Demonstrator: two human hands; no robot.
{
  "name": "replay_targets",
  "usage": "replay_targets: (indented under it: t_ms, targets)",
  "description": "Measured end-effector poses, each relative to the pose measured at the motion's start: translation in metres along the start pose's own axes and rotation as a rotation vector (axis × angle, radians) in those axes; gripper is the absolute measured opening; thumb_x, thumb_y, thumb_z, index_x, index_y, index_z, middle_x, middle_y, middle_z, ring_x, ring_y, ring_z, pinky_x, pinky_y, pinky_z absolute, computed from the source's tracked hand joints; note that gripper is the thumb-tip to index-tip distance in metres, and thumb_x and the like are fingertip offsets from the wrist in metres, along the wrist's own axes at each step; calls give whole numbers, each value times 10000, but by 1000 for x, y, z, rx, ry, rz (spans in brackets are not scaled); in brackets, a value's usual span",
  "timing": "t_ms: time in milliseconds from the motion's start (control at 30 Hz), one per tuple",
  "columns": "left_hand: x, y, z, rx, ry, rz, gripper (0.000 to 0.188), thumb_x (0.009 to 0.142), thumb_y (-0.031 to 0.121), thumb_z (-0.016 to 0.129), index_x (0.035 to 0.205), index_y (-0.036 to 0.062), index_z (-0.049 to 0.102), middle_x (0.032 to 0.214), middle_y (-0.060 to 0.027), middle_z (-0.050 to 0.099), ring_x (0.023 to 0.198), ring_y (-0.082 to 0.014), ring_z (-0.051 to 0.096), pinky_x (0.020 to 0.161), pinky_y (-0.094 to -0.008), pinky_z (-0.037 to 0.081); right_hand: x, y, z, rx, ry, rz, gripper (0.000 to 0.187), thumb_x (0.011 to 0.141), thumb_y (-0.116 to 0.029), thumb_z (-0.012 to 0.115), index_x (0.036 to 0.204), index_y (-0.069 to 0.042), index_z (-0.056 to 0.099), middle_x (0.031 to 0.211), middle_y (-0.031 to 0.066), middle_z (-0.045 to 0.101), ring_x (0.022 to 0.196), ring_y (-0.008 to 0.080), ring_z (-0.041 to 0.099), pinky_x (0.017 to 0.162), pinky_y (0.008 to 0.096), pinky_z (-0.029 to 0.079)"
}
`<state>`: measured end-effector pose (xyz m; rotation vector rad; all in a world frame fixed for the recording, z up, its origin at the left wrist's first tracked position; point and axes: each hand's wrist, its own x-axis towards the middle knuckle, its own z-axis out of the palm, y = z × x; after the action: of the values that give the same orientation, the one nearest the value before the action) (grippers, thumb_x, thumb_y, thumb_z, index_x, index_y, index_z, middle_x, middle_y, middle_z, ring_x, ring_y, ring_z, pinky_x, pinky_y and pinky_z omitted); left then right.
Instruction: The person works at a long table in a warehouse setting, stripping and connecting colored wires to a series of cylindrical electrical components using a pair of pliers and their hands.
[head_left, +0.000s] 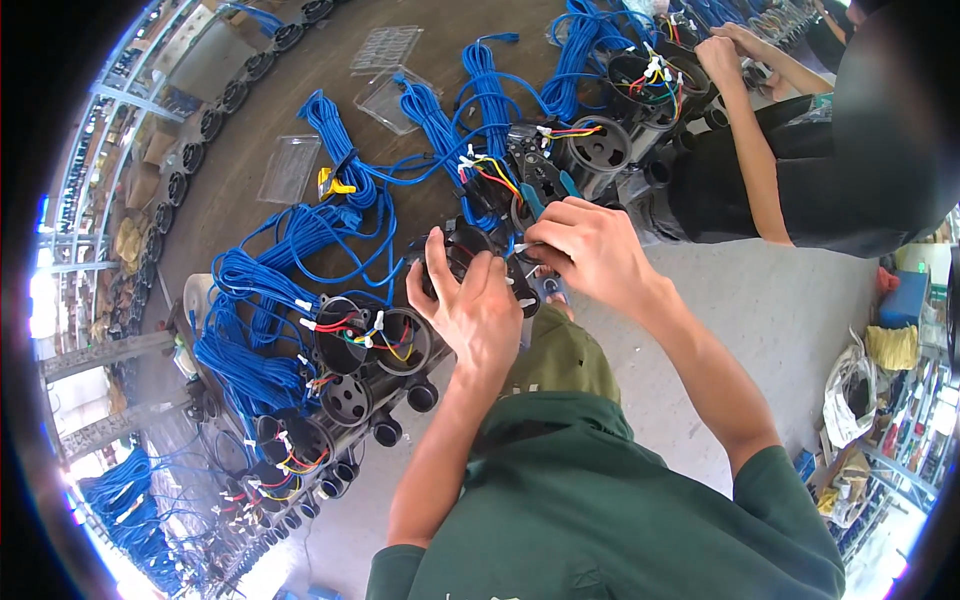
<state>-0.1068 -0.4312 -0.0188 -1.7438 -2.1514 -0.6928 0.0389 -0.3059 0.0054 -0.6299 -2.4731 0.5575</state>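
My left hand is closed around a dark round housing at the table's near edge, its fingers bent over the top. Just right of it, my right hand pinches a small white wire connector between thumb and fingertips. The wire behind that connector is mostly hidden. Beyond my right hand lies a pair of crimping pliers with teal handles. Red, yellow and white-tipped wires stick up just past the housing. A coiled blue cable stretches away behind them.
More blue cable bundles cover the brown table. Black housings with loose wires line its near edge at left. Clear plastic trays and a yellow tool lie farther back. A co-worker's arm reaches in at right.
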Motion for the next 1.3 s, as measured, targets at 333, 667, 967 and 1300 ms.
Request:
replay_targets:
  t_ms: [333,667,967,1300]
  targets:
    - [0,0,-1,-24,-6,-12,223,672,59,790,893,91,777,1033,14,742,1395,-382,482,1124,-573,295,13,12,-6,81,-43,-103,158,776,-91,817,908,-74,732,871,33,697,828,244,680,674,373,557]
    - [0,1,-3,-22,-23,-18,223,691,58,792,910,94,778,1040,17,746,1402,-375,478,1125,-562,290,22,16,-16,24,-169,-109,128,774,-105,806,891,-106,752,864,-1,700,836,228,687,651,369,561]
    - [-1,0,0,-14,-6,-7,238,676,54,786,911,93,776,1036,13,742,1395,-376,487,1124,-562,290,20,17,-3,177,-138,-119,143,773,-89,812,888,-61,733,853,53,693,806,271,685,660,390,545]
    - [-4,0,3,-15,22,2,247,666,47,781,909,85,763,1039,2,733,1398,-384,483,1112,-570,303,8,-6,22,104,-194,177,231,937,-186,677,786,-13,650,760,172,655,768,399,653,658,491,504]
